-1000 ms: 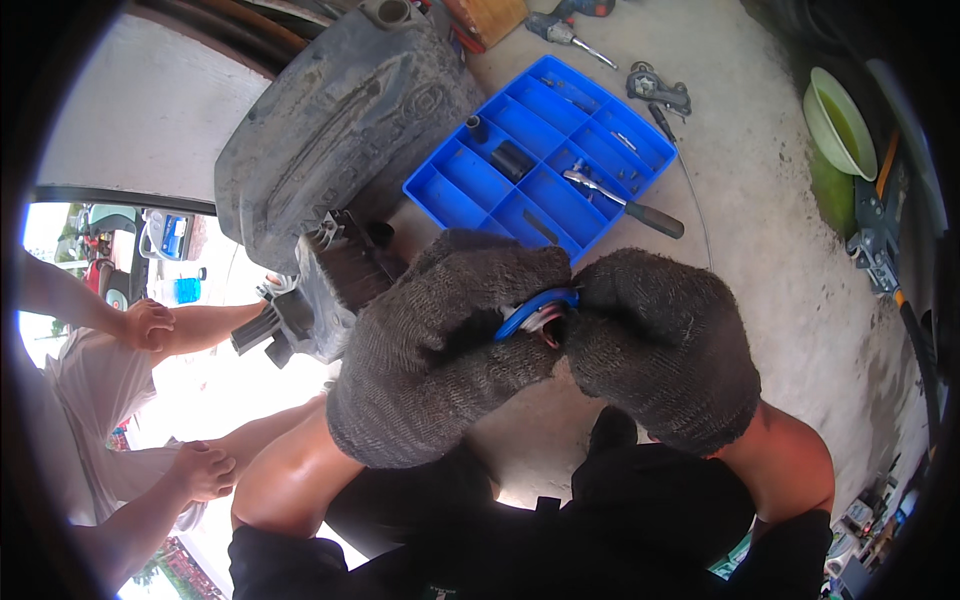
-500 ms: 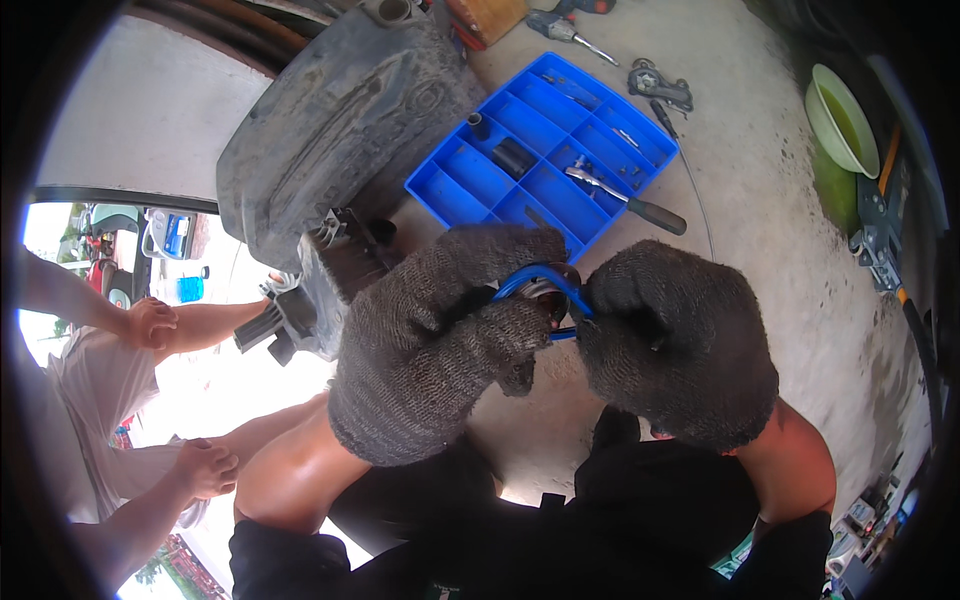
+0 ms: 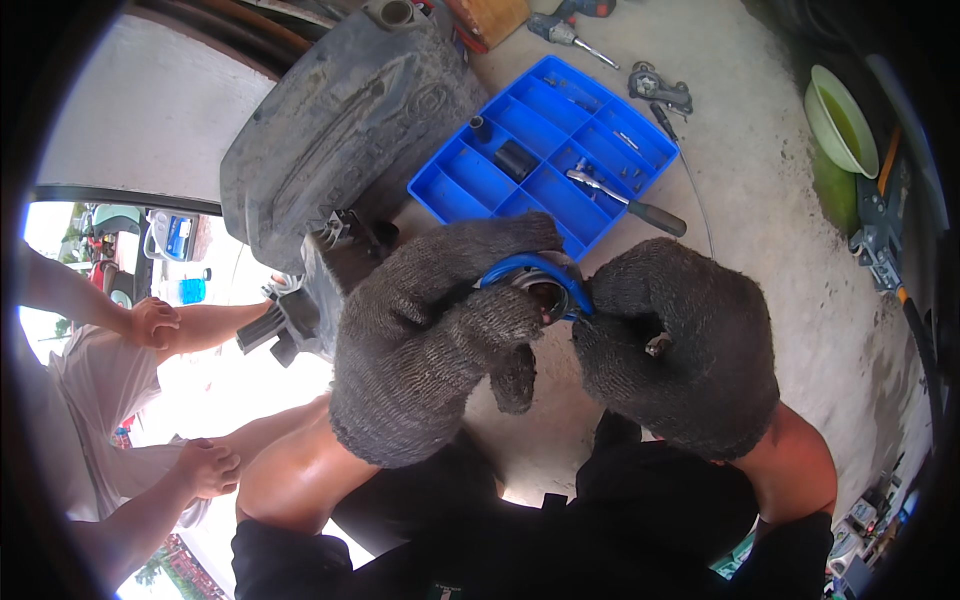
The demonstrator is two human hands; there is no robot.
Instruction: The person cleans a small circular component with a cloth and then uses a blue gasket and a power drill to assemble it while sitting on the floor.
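Note:
In a dark knitted glove, my left hand (image 3: pixel 440 340) is closed round a small round metal part (image 3: pixel 548 292), held up in front of me. A blue ring (image 3: pixel 520 262) curves along the upper edge of this part; glove fingers cover much of both. My right hand (image 3: pixel 680 345), gloved the same way, is closed with its fingertips against the right end of the blue ring. A small pale end (image 3: pixel 658 345) pokes out of that fist, but what it belongs to is hidden.
Beyond my hands lies a blue compartment tray (image 3: pixel 450 205) with sockets, small parts and a ratchet (image 3: pixel 650 214). A large dark plastic tank (image 3: pixel 330 140) stands left of it. Far right are a bowl of greenish liquid (image 3: pixel 840 120) and a jack (image 3: pixel 875 240). Another person's hands (image 3: pixel 155 322) rest at left.
More of the blue ring and the metal part's round opening shows between my hands. My right hand has turned slightly, and a small pale end now shows in its fist.

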